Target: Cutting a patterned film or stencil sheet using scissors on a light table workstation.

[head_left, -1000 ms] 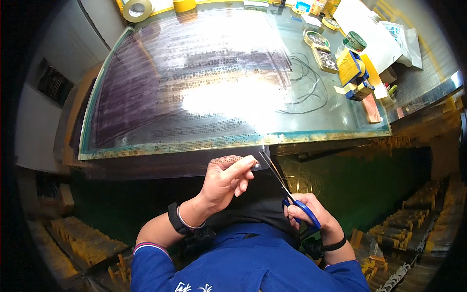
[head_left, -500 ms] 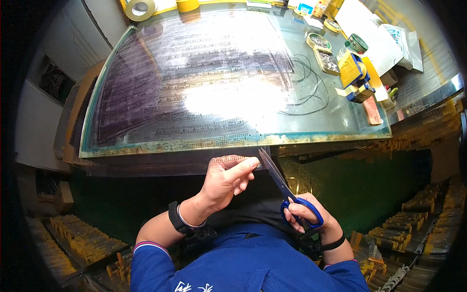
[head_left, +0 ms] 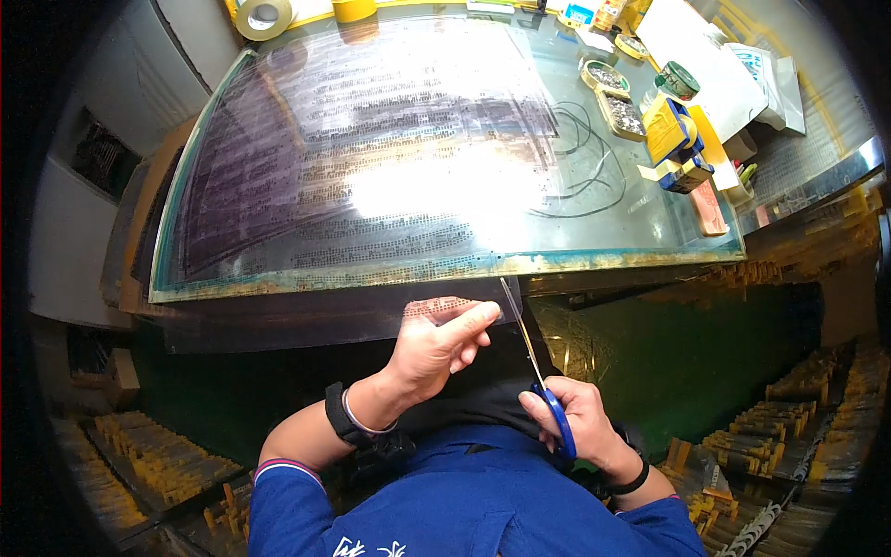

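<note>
A large see-through film sheet point(head_left: 251, 186) with rows of small dark marks lies on the glass tabletop point(head_left: 650, 223). Its near part hangs over the front edge toward me. My left hand point(head_left: 436, 343) pinches the overhanging film near its right corner, thumb on top. My right hand point(head_left: 580, 413) grips a pair of scissors point(head_left: 531, 348) by the blue handles. The blades point up and away, turned edge-on, with their tips beside the film's right edge just right of my left fingertips. Whether the blades touch the film I cannot tell.
On the right stand a yellow and blue tape dispenser point(head_left: 677, 139), two tins of small bits point(head_left: 617, 111), a green tape roll point(head_left: 677, 82) and a pinkish block point(head_left: 710, 209). Thin clear strips point(head_left: 594, 176) curl on the glass. Tape rolls point(head_left: 264, 17) sit at the far left.
My right hand has rotated the scissors from showing their flat side to edge-on, and shifted slightly left. The overhanging film has come a little toward me, with my left hand still pinching it.
</note>
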`<state>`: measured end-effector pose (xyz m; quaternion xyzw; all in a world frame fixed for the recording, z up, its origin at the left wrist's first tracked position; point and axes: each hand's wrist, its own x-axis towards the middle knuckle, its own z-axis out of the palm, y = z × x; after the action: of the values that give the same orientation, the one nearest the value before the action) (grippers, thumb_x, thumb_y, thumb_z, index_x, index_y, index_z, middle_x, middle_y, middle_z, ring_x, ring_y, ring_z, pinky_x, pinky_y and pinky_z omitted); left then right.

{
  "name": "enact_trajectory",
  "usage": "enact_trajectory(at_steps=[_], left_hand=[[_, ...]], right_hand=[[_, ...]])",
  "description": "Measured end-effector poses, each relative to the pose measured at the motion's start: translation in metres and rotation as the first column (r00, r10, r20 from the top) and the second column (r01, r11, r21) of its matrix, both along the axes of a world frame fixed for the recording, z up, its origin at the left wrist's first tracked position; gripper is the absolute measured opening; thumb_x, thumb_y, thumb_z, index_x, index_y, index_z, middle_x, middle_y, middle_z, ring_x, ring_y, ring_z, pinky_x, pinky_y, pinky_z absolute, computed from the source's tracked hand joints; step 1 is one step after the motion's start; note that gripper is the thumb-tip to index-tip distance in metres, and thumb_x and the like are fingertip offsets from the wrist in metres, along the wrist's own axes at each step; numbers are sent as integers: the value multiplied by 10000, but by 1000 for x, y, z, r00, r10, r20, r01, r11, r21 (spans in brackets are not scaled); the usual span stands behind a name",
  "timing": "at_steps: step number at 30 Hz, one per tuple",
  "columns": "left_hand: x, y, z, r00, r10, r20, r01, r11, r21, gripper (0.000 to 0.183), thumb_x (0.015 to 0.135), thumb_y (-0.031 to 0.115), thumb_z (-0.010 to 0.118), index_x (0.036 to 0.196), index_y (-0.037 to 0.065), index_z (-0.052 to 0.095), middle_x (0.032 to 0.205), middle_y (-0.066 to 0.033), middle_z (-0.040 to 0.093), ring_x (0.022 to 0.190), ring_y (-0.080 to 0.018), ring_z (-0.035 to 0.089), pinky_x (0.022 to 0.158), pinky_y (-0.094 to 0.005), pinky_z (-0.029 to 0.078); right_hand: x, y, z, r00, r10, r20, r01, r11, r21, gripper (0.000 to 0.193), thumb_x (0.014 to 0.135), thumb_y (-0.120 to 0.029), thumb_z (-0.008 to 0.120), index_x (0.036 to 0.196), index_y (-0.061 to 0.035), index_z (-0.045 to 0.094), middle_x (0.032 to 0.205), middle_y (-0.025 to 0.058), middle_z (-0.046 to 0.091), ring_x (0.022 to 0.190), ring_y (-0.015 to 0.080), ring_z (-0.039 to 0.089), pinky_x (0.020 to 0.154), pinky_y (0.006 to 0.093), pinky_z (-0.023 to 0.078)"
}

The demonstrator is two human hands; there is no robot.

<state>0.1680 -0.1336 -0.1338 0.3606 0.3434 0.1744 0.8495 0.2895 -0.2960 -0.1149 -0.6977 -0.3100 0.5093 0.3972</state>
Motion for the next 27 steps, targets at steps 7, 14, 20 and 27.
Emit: enact_trajectory(at_steps=[7, 14, 20, 27], left_hand=[[2, -2, 2, 1000, 7, 19, -7, 1000, -21, 121, 810, 143, 633, 853, 30, 629, 619, -28, 582, 411, -42, 442, 337, -154, 294], [2, -5, 6, 1000, -6, 10, 6, 1000, -13, 128, 814, 154, 629, 857, 34, 626, 617, -24, 577, 413, -43, 441, 337, -157, 292], [2, -8, 5, 1000, -15, 20, 15, 999, -40, 135, 820, 164, 622, 854, 34, 626, 612, -23, 574, 412, -43, 439, 339, -163, 294], [0, -11, 5, 999, -22, 40, 23, 1000, -9, 143, 825, 174, 617, 849, 33, 624, 613, -24, 573, 412, -47, 434, 343, -167, 295]], right_hand=[[-6, -2, -17, 969, -30, 245, -11, 986, 163, 333, 768, -164, 664, 561, -2, 461, 505, 62, 390, 446, 117, 353, 419, 291, 306], [-7, 6, -18, 958, -61, 282, 2, 979, 206, 352, 762, -171, 664, 562, -6, 426, 517, 81, 360, 464, 163, 341, 438, 309, 303], [-7, 6, -18, 957, -61, 284, 3, 980, 200, 346, 761, -164, 659, 563, -2, 426, 516, 95, 366, 461, 183, 349, 440, 321, 309], [-8, 4, -17, 939, -55, 338, -18, 978, 209, 340, 763, -160, 653, 562, -3, 428, 516, 105, 375, 459, 200, 365, 442, 326, 313]])
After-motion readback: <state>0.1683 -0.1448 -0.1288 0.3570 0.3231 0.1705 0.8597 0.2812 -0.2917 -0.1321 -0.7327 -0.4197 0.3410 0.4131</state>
